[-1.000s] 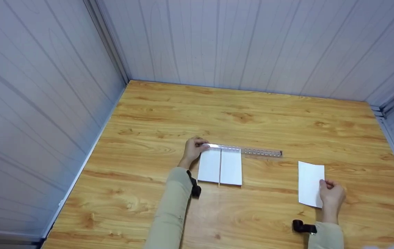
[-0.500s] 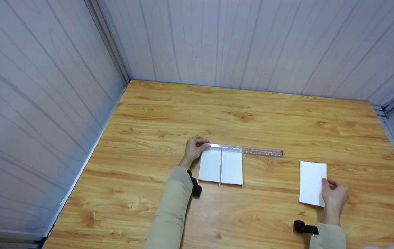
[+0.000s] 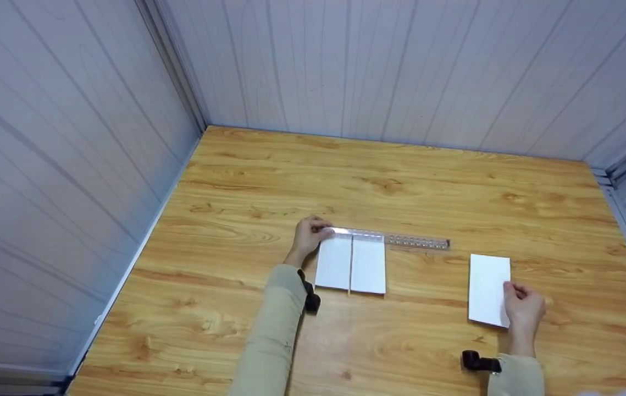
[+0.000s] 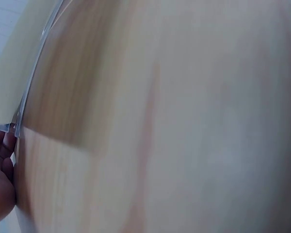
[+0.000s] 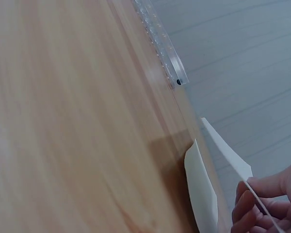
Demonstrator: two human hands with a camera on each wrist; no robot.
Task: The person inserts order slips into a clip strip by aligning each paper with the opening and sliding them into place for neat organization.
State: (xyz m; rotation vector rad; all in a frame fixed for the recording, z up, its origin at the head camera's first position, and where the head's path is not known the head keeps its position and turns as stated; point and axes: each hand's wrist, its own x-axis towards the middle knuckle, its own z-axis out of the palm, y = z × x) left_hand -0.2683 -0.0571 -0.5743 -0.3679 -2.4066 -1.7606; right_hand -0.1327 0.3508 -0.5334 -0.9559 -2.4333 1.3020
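Our left hand (image 3: 307, 234) pinches a clear strip (image 3: 417, 242); our right hand (image 3: 526, 309), nearer the table's right edge (image 3: 609, 231), white paper (image 3: 487, 289).

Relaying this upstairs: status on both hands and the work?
Left hand pinches clear strip end. Right hand pinches white card. Strip along far edges of two white panels. No obstruction seen.

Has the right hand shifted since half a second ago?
Yes: the right hand has moved slightly left, judged against the dark wood knot in the head view.
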